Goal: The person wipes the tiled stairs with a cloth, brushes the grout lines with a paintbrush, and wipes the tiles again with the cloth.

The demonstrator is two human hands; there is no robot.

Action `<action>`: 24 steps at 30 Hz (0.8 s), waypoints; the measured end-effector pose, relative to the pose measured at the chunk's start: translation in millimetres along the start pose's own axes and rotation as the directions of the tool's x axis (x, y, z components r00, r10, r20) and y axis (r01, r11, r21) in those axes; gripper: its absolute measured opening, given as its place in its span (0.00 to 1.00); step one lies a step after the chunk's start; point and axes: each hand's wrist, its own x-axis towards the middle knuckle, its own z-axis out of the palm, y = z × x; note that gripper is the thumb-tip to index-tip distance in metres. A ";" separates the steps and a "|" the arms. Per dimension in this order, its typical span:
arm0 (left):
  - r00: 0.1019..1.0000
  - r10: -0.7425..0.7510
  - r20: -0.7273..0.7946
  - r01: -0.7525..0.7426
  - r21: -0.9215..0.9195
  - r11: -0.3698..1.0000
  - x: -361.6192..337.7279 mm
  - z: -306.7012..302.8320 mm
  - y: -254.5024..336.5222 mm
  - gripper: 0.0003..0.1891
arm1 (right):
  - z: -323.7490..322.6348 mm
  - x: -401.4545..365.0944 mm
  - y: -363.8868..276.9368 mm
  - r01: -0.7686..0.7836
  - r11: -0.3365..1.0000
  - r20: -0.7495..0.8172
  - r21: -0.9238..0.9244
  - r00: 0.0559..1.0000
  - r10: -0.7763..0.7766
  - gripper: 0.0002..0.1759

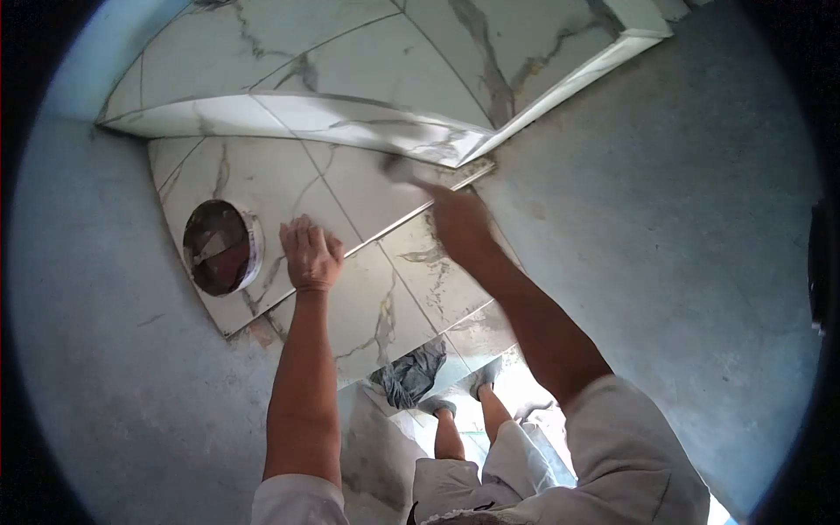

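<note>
My left hand (311, 254) leans on the front part of a marble-patterned tile step (254, 166), its fingers laid on the tile and nothing in its grasp. Beside it stands a round bucket (254, 249) with dark contents and what looks like a flat tool inside. Further right, my right hand (459, 223) is closed round a small hand tool (400, 169). Motion smears the tool's end, so its exact kind cannot be made out. That end is close to the tile tread, near the foot of the white riser (376, 131).
Above the riser is a higher marble-patterned tread (350, 61). Lower steps (367, 306) lead down to my feet, with a dark crumpled cloth or bag (411, 374) near them. Grey-blue walls (630, 219) flank the stairs. A dark object (818, 267) is at the right edge.
</note>
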 end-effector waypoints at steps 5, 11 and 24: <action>0.999 0.003 0.034 -0.006 0.066 0.998 -4.2 -2.6 0.6 0.14 | -92.1 -64.3 40.3 -0.248 0.968 -0.094 0.024 0.964 0.249 0.17; 1.000 0.005 0.029 -0.007 0.096 0.995 2.4 -4.3 3.3 0.13 | -100.8 -51.0 40.9 -0.274 0.923 -0.041 -0.271 0.961 0.273 0.14; 0.999 0.032 0.022 -0.034 0.110 0.993 0.7 0.4 0.0 0.14 | -98.6 -20.6 45.6 -0.269 0.930 -0.015 -0.251 0.962 0.274 0.13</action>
